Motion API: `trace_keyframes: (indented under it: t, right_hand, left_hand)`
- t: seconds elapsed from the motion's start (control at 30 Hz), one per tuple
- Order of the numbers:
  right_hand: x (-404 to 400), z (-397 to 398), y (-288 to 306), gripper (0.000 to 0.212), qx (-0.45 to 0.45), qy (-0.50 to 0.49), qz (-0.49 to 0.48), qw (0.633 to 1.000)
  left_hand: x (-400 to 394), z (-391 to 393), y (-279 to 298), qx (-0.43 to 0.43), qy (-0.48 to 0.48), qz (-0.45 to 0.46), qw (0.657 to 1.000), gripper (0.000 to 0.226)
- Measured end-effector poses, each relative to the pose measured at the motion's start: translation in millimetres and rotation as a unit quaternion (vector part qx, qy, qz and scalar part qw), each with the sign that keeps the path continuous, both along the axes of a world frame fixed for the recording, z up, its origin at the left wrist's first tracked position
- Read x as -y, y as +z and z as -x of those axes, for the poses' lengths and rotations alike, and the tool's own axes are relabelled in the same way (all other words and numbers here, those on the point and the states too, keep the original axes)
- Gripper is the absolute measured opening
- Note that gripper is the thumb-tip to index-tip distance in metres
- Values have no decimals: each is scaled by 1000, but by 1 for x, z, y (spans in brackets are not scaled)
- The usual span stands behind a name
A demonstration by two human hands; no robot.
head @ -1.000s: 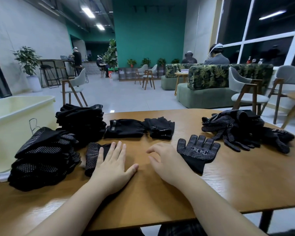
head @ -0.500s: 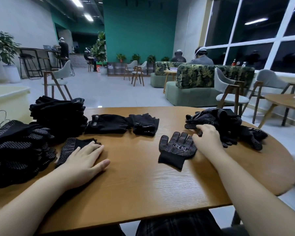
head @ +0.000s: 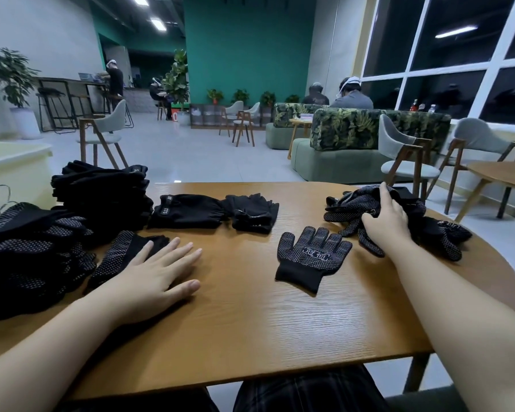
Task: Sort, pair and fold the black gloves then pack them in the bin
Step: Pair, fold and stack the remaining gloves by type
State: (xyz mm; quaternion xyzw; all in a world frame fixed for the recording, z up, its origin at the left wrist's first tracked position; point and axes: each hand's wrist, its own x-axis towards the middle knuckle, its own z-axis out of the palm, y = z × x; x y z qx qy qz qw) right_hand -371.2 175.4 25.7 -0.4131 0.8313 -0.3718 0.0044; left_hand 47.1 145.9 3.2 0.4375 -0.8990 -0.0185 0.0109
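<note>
Head view: a dotted black glove (head: 312, 257) is lying palm-up, fingers spread, mid-bench (head: 250, 322). The unsorted heap (head: 428, 224) at far right is being gripped by the right hand (head: 385, 218). The left hand (head: 158, 272) is being rested flat, fingers straight, on a folded dotted pair (head: 116, 257).

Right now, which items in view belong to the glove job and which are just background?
Job:
- loose glove pile, right hand on it
- single dotted glove
- folded glove under left hand
- sorted stacks
- bin

Background:
- chairs
- sofa
- plants
</note>
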Motion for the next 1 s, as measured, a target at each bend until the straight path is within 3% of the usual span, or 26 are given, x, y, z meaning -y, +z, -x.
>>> trace_keyframes:
  t: [0.3,0.43,0.47,0.53,0.57,0.67,0.83,0.93,1.0]
  right_hand:
    - [10,9,5,73,14,19,21,999]
    - [9,5,-1,69,-24,33,47,998]
    - [8,2,-2,69,-32,42,59,997]
    - [6,-8,-4,68,-54,65,82,993]
    - [4,-15,-5,67,-67,80,90,990]
    - [-3,-43,-6,65,-105,140,103,979]
    - [-29,-96,-4,50,-134,268,153,942]
    - [-48,-118,-8,42,-139,384,161,899]
    - [-55,-126,-14,33,-131,444,126,877]
  left_hand:
    - [-5,43,-3,-86,-30,-44,995,117]
    - [-23,53,1,-123,3,-81,989,64]
    - [-23,51,-1,-138,6,-87,987,68]
    - [-19,48,-5,-160,-11,-66,985,97]
    - [-18,47,-6,-163,-7,-67,984,102]
    - [-19,48,-6,-153,6,-73,985,66]
    - [-14,46,-12,-170,-6,-54,984,75]
    - [-13,44,-14,-182,-9,-41,982,104]
    - [-14,44,-14,-180,-3,-33,983,83]
